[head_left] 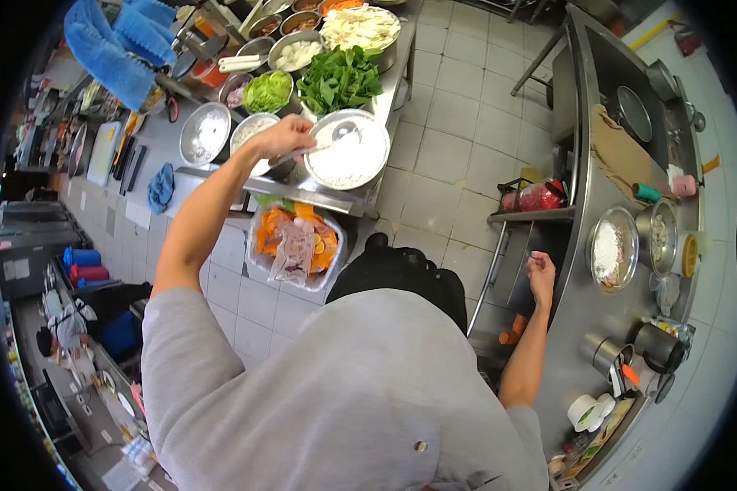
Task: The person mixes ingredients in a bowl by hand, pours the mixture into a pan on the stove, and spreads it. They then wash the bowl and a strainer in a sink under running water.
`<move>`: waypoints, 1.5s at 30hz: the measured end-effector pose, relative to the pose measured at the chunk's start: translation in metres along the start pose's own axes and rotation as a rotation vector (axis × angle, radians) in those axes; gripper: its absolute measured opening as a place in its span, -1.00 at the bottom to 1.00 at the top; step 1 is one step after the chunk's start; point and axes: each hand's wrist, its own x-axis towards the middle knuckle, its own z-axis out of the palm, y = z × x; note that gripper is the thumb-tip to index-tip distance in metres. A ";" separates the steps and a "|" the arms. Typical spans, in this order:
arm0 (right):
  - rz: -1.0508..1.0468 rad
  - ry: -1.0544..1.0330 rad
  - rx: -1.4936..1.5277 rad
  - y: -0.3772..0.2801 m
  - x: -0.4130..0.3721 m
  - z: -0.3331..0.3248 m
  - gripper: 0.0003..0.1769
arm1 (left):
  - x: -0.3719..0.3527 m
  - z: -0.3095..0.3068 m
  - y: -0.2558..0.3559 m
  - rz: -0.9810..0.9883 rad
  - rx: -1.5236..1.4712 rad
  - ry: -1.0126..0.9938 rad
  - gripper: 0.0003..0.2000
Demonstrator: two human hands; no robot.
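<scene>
At the front of the steel counter, my left hand (285, 137) grips the handle of a metal spoon (342, 135). The spoon's bowl lies over a large bowl of white powder (348, 168). Beside my wrist stands a smaller bowl of white contents (254, 129), with an empty-looking metal bowl (205, 132) next to it. Leafy greens (340, 79) are right behind the powder bowl. My right hand (540, 270) hangs near the edge of the right-hand counter, its fingers curled; whether it holds anything is too small to tell.
A bin with orange peelings and a plastic bag (295, 250) stands below the left counter's edge. On the right counter (561, 327) are a bowl with white powder (610, 250), another metal bowl (655, 237) and pots (606, 352). A person (61, 335) is at the far left.
</scene>
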 end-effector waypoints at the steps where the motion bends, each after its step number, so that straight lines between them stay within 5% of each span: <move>1: 0.012 0.014 0.015 -0.011 -0.005 0.001 -0.72 | 0.003 0.003 -0.007 -0.005 0.031 -0.006 -0.88; 7: -0.043 0.034 0.247 -0.081 -0.002 0.039 -0.82 | -0.007 -0.014 -0.028 -0.086 0.081 0.060 -0.86; 10: -0.076 0.104 0.296 -0.133 0.001 0.055 -0.78 | 0.000 -0.004 -0.033 0.026 0.439 0.163 -0.83; 11: -0.077 0.098 0.284 -0.154 0.003 0.063 -0.76 | -0.002 -0.007 -0.031 0.218 0.735 0.220 -0.78; 14: -0.205 0.089 0.351 -0.161 0.041 0.075 -0.74 | -0.016 -0.008 0.005 -0.077 0.710 0.189 -0.75; 16: -0.229 0.152 0.337 -0.186 0.044 0.064 -0.75 | -0.020 -0.003 0.013 0.188 0.998 0.340 -0.77; 20: -0.304 0.388 0.233 -0.220 0.029 0.008 -0.76 | -0.019 -0.018 0.079 0.177 1.168 0.393 -0.72; 24: -0.213 0.797 -0.199 -0.169 0.021 -0.089 -0.57 | 0.010 -0.002 0.141 0.311 1.200 0.359 -0.84; 25: -0.085 0.826 -0.335 -0.175 0.007 -0.112 -0.51 | 0.017 0.013 0.160 0.459 1.137 0.297 -0.87; 26: -0.064 0.797 -0.429 -0.128 0.022 -0.141 -0.15 | 0.025 0.038 0.183 0.601 1.067 0.234 -0.84; 27: 0.022 0.717 -0.500 -0.122 0.024 -0.150 -0.02 | 0.036 0.061 0.203 0.736 0.991 0.168 -0.78; 30: 0.196 0.424 -0.619 -0.117 0.044 -0.170 0.50 | 0.097 0.132 0.235 0.507 0.702 -0.236 -0.60; 34: 0.269 0.399 -0.669 -0.143 0.066 -0.170 0.23 | 0.189 0.292 0.260 0.438 0.429 -0.490 -0.69; 37: 0.163 0.517 -0.572 -0.125 0.082 -0.188 -0.21 | 0.223 0.426 0.276 0.178 0.028 -0.697 -0.54; 39: 0.214 0.521 -0.588 -0.125 0.082 -0.202 -0.26 | 0.222 0.496 0.291 0.075 -0.100 -0.718 -0.48; 43: 0.131 0.596 -0.438 -0.127 0.068 -0.220 -0.28 | 0.235 0.551 0.300 0.080 -0.219 -0.577 -0.51; 45: 0.025 0.593 -0.389 -0.126 0.059 -0.226 -0.29 | 0.256 0.547 0.302 0.157 -0.218 -0.526 -0.68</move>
